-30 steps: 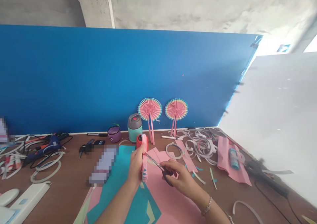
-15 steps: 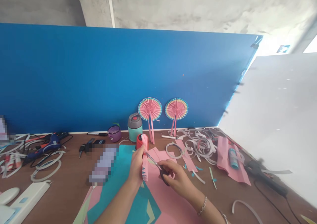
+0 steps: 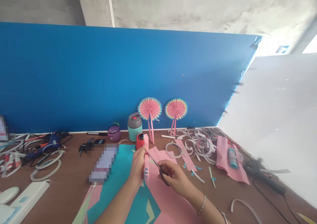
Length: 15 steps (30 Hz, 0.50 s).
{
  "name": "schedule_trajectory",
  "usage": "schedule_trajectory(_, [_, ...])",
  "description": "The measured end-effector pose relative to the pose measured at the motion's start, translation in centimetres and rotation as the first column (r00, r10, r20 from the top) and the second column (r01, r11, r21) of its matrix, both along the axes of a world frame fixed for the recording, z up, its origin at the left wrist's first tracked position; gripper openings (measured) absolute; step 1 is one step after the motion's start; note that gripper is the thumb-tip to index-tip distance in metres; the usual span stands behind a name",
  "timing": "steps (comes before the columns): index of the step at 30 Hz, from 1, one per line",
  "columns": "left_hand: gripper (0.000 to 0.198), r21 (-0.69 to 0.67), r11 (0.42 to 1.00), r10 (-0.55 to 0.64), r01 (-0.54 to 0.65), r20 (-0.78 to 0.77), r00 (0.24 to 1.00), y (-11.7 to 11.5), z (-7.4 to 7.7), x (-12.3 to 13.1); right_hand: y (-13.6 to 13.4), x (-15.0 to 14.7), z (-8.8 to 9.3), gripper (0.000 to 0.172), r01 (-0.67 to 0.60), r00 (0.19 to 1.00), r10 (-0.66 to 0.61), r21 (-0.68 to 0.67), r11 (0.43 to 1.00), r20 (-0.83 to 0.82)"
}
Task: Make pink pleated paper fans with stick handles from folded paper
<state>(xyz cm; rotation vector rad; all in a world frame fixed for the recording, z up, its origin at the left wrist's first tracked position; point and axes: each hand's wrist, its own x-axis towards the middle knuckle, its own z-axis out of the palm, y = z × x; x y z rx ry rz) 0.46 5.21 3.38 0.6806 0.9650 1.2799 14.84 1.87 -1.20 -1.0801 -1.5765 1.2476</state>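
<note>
Blue partition (image 3: 99,72) spans the back, with a white panel (image 3: 277,112) angled along the right side. Below them runs the brown table (image 3: 64,197), bearing a large pink sheet (image 3: 170,201) and a turquoise sheet (image 3: 116,191) beside it, both under the forearms.

Left hand (image 3: 137,164) and right hand (image 3: 177,177) meet over these sheets. The left is closed around a folded pink strip (image 3: 146,169), held upright at the middle of the workspace, in front of a red object (image 3: 140,142); compared with a second ago, the strip has shifted slightly to the right. The right is curled round the dark handles of the scissors (image 3: 163,175), and its wrist has drawn a little leftward, bringing the bracelet (image 3: 201,205) along.

Two pleated paper fans, the left fan (image 3: 149,108) and the right fan (image 3: 176,109), stand against the partition as they did earlier, near a turquoise-and-grey flask (image 3: 135,133).

Slim scissor blades point up and left to the strip beside the left fingertips; how far apart they are, I cannot tell. Turquoise triangles show near the strip's lower end, and tiny turquoise scraps (image 3: 198,167) lie unmoved on the table
</note>
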Motion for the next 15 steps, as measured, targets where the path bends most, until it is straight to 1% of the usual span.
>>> schedule_trajectory(3, [0.039, 0.018, 1.000, 0.023, -0.023, -0.041, 0.999, 0.0, 0.0, 0.0, -0.1, -0.1, 0.3, 0.024, 0.024, 0.997, -0.026, 0.036, 0.999, 0.070])
schedule_trajectory(6, [0.037, 0.030, 0.999, 0.038, -0.036, -0.062, 0.997, 0.0, -0.6, 0.3, -0.2, -0.3, 0.3, 0.023, 0.059, 0.995, -0.063, 0.043, 0.997, 0.081])
schedule_trajectory(9, [0.034, 0.050, 0.999, -0.005, 0.010, -0.092, 0.996, -0.1, -1.6, 0.8, -0.3, -0.6, 0.3, 0.021, 0.047, 0.998, -0.047, 0.009, 0.999, 0.028])
schedule_trajectory(11, [0.035, 0.075, 0.996, -0.042, 0.051, -0.117, 0.992, -0.2, -2.0, 1.1, -0.2, -0.6, 0.4, 0.021, 0.046, 0.999, -0.046, 0.009, 0.999, -0.001])
schedule_trajectory(13, [0.035, 0.068, 0.996, -0.041, 0.049, -0.117, 0.992, -0.2, -2.0, 1.0, 0.2, -0.1, 0.3, 0.024, 0.117, 0.993, -0.117, 0.053, 0.992, -0.001])
schedule_trajectory(15, [0.035, 0.014, 0.999, -0.036, 0.037, -0.102, 0.994, 0.1, -1.7, 0.6, 0.8, 0.8, -0.1, 0.031, 0.271, 0.961, -0.275, 0.114, 0.956, 0.013])
